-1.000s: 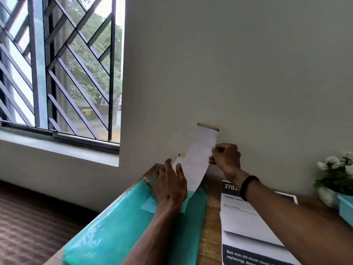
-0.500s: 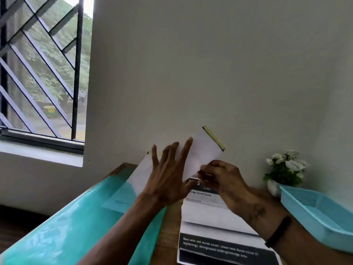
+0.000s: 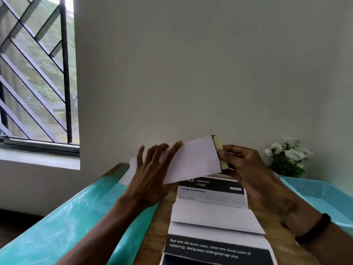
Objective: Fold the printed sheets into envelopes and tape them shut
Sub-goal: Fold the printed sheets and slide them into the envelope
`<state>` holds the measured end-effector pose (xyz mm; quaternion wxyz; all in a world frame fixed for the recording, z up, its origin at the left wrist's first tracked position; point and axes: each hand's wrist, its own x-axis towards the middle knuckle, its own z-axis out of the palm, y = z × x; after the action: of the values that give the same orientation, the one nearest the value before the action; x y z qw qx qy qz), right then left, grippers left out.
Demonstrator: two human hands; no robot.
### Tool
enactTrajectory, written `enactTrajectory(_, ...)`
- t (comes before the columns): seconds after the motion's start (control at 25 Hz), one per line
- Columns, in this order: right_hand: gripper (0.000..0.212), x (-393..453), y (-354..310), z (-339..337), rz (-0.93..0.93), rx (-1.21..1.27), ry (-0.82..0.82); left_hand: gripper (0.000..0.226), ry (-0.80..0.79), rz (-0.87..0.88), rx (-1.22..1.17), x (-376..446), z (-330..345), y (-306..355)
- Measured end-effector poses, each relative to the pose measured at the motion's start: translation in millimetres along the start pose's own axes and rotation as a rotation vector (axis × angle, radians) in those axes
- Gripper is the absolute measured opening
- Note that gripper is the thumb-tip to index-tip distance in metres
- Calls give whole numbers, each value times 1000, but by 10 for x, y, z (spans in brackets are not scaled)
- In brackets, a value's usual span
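Envelope (image 3: 193, 159) has swung level off the table: your right hand (image 3: 246, 169) pinches its 3 o'clock taped end, left hand (image 3: 152, 176) spread flat against it.

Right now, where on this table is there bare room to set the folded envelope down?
Bare wood shows in a strip between the teal plastic sheet and the printed sheet lying folded, and right of that sheet toward the light blue mesh basket. The middle is crowded: both hands hold the folded white paper envelope there.
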<state>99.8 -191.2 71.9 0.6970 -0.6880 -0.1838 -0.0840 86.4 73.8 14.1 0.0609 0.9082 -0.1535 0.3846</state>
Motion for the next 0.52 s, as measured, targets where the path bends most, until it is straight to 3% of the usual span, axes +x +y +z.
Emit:
enactTrajectory(0.12,25,-3,40,-41,-18,-63,-112,127,7,-52,-6,-13,20,-37)
enactTrajectory(0.24,29,-22,126,-61,-59,-85,-113,129,1,-42,-12,-5,34,-1)
enactTrajectory(0.44,35,-76,155,-117,-18,-37,-209,122,49,71,-23,7,-38,110)
enactTrajectory(0.52,27,-67,165,-157,-21,-113,-243,112,86,124,-43,-5,-44,144)
